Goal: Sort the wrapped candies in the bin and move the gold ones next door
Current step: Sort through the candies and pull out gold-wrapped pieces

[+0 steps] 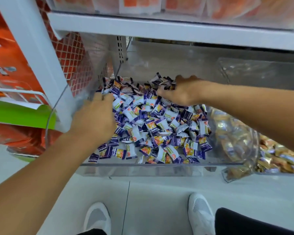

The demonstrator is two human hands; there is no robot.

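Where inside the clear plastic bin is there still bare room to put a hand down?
Bare floor shows at the back of the clear plastic bin, between the rear wall and the pile of purple-and-white wrapped candies. The middle and front are crowded. The left hand and right hand are in the pile.

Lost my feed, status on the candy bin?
Left hand and right hand both in the purple candies. Gold candies next door. Nothing blocking.
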